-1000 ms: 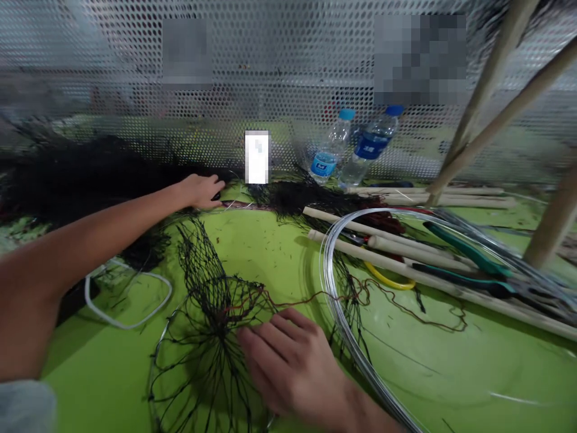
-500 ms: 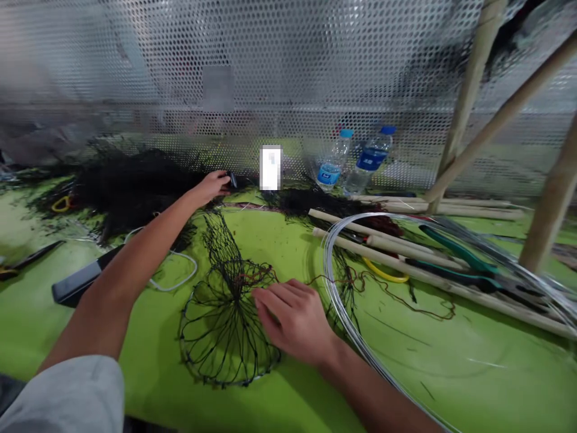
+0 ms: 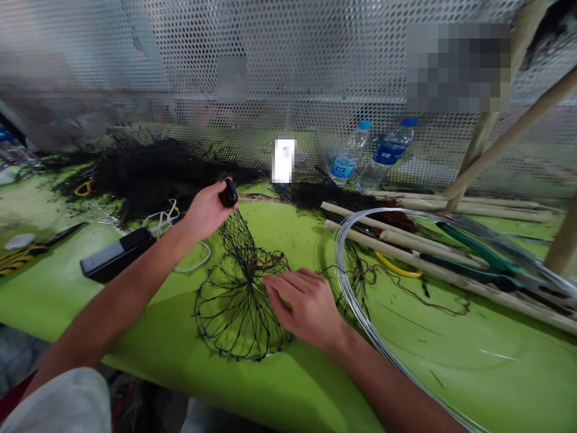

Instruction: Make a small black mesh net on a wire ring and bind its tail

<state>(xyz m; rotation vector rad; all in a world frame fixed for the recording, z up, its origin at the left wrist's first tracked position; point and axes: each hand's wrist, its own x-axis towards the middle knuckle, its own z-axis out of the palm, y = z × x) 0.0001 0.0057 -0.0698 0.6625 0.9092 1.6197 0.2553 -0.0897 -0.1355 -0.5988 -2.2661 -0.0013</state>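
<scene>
A small black object (image 3: 229, 193), glossy and rounded, is gripped in my left hand (image 3: 207, 210) above the upper end of the netting. Black netting gathered on a round wire hoop (image 3: 243, 313) lies on the green table (image 3: 162, 367). My right hand (image 3: 306, 304) rests at the hoop's right side, fingers curled and pressed together by the gathered knot; what they hold, if anything, is hidden. A thin reddish-brown cord (image 3: 401, 288) runs from the knot to the right, passing behind my right hand.
A coil of silver wire (image 3: 345, 270), wooden sticks (image 3: 478, 282) and green-handled pliers (image 3: 478, 249) lie at right. Two bottles (image 3: 345, 159) and a bright phone-like screen (image 3: 284, 160) stand at the back. Dark netting (image 3: 153, 174) and a black-and-grey box (image 3: 117, 255) are at left.
My left hand has come back toward me, bringing the black object from the back of the table. My right hand stays by the knot. The view has shifted slightly left.
</scene>
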